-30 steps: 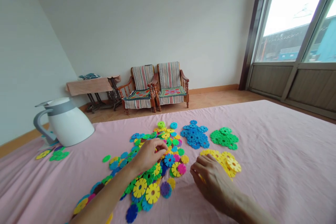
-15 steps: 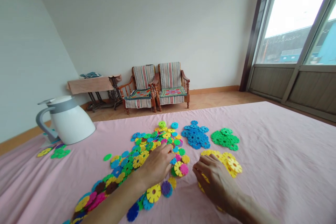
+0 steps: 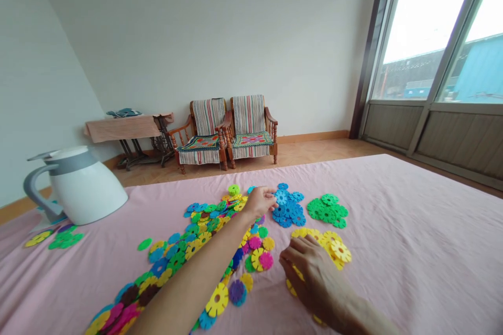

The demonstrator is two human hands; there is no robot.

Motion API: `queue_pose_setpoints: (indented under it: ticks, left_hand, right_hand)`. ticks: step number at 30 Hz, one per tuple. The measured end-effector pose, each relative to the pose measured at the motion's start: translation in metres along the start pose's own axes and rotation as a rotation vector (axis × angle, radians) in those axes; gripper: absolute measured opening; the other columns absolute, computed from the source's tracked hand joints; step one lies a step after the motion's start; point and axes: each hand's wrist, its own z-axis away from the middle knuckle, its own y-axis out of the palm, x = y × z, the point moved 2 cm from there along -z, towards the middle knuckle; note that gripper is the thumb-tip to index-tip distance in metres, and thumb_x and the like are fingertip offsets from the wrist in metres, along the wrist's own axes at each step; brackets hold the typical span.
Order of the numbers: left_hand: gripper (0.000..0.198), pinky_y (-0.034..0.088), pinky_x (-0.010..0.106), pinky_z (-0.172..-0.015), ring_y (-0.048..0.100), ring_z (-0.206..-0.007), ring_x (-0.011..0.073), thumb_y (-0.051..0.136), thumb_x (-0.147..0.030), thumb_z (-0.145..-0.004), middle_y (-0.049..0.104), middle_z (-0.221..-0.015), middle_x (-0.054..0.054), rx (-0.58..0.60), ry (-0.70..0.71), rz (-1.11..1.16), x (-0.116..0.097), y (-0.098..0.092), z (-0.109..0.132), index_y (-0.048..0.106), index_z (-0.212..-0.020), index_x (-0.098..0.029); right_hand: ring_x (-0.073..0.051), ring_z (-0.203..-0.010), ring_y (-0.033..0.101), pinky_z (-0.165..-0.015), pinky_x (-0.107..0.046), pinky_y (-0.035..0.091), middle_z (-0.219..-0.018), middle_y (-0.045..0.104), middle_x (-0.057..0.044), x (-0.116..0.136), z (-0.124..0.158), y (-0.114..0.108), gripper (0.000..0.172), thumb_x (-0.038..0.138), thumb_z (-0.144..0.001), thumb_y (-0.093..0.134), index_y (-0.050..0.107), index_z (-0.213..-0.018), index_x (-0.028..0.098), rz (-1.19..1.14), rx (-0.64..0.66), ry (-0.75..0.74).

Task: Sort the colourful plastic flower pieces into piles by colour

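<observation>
My left hand (image 3: 261, 202) reaches over the far end of a mixed heap of notched plastic discs (image 3: 192, 247). Its fingers pinch a light blue disc (image 3: 281, 197) at the left edge of a blue disc pile (image 3: 290, 213). Closer to me, my right hand (image 3: 308, 267) is curled low over the near left part of a yellow disc pile (image 3: 338, 249). Its fingertips are hidden, so what they hold, if anything, does not show. A green disc pile (image 3: 328, 210) lies right of the blue one.
A white and grey jug (image 3: 88, 188) stands at the left on the pink cloth (image 3: 412, 241), with a few loose discs (image 3: 65, 238) beside it. Two wooden armchairs (image 3: 251, 128) and a cloth-covered sewing table (image 3: 121, 128) are beyond the bed-like surface.
My left hand has moved from the middle of the mixed heap, away from me and rightward to the blue pile, with a light blue disc. My right hand stays by the yellow discs.
</observation>
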Motion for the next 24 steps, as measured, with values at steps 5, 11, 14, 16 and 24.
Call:
queue_pose_setpoints:
  ticks: [5,11,14,16,24]
  left_hand:
    - [0.024,0.049,0.021,-0.053,0.064,-0.062,0.0126,0.061,-0.019,-0.074,0.068,-0.086,0.009,-0.032,-0.007,0.019,0.006,-0.020,0.012,0.065,-0.096,-0.009]
    - [0.023,0.052,0.028,-0.068,0.066,-0.069,0.0161,0.060,-0.029,-0.075,0.071,-0.087,0.006,-0.004,0.044,-0.085,0.006,-0.074,0.078,0.068,-0.089,-0.012]
    - [0.025,0.053,0.029,-0.070,0.066,-0.078,0.0181,0.057,-0.032,-0.077,0.071,-0.088,0.006,-0.039,0.019,-0.121,0.005,-0.098,0.108,0.067,-0.091,-0.014]
    - [0.027,0.053,0.029,-0.071,0.067,-0.078,0.0182,0.056,-0.034,-0.078,0.071,-0.086,0.006,-0.055,0.009,-0.130,0.006,-0.110,0.123,0.067,-0.093,-0.014]
    - [0.027,0.052,0.031,-0.078,0.066,-0.084,0.0188,0.055,-0.036,-0.081,0.071,-0.091,0.006,-0.078,0.016,-0.191,0.019,-0.136,0.150,0.066,-0.097,-0.016]
  right_hand:
    - [-0.013,-0.066,0.048,-0.063,-0.027,0.027,-0.069,0.057,-0.002,0.000,-0.001,-0.002,0.026,0.013,-0.088,0.044,0.055,-0.065,0.018,-0.003,0.011,0.011]
    - [-0.013,-0.065,0.047,-0.063,-0.027,0.028,-0.069,0.056,-0.001,0.002,0.001,0.000,0.028,0.015,-0.090,0.041,0.054,-0.065,0.018,0.015,0.019,-0.028]
    - [-0.013,-0.065,0.047,-0.064,-0.028,0.029,-0.067,0.055,-0.001,0.001,-0.001,-0.005,0.030,0.017,-0.092,0.040,0.055,-0.065,0.018,0.019,0.001,-0.011]
    - [-0.013,-0.066,0.048,-0.065,-0.028,0.029,-0.067,0.055,-0.002,0.002,-0.004,-0.011,0.031,0.018,-0.093,0.039,0.057,-0.066,0.017,0.029,-0.021,-0.003]
    - [-0.016,-0.066,0.050,-0.062,-0.030,0.033,-0.072,0.058,-0.003,0.025,0.001,-0.023,0.025,0.019,-0.092,0.039,0.056,-0.074,0.019,0.055,-0.045,-0.035]
